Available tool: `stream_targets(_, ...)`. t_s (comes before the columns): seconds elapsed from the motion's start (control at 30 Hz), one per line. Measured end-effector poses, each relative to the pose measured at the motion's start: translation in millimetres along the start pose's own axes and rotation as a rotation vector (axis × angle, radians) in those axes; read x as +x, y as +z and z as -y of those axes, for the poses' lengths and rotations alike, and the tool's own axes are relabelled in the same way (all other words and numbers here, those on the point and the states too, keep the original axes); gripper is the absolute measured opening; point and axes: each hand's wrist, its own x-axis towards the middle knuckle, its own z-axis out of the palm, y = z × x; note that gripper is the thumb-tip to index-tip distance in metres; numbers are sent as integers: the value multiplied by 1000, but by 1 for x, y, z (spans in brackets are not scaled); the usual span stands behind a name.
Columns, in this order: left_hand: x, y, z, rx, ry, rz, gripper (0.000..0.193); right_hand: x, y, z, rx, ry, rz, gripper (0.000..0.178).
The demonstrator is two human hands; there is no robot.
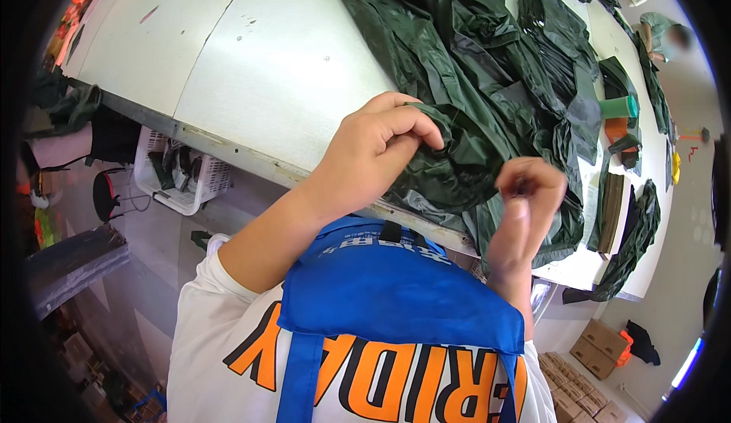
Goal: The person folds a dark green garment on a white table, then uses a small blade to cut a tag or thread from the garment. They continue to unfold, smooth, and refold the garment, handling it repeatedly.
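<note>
Dark green, shiny waterproof fabric point(457, 57), perhaps garments, lies in a crumpled heap on the pale table point(282, 50). At its near end my left hand point(377, 145) pinches a gathered fold of the green fabric point(445, 172) between thumb and curled fingers. To the right, my right hand point(531, 198) is raised at the heap's near edge. Its fingers are curled toward the thumb and partly smeared by motion. Something dark shows between those fingertips, too small to make out.
Folded dark green stacks point(560, 35) lie farther right, near a green cylinder point(618, 108). Below the table's edge hangs or stands a white plastic basket point(183, 172) with dark items. Cardboard boxes point(598, 347) sit on the floor at right. Another person point(662, 36) is at the far right.
</note>
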Motion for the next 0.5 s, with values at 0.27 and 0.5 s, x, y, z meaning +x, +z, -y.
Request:
stream_targets(0.27,-5,11,-14,27,25,-43,40,21,23,25,-453,163,121,14)
stream_targets(0.5,-8,8,-7,-66,-62,-76,43,18,16,0,111,543,44,4)
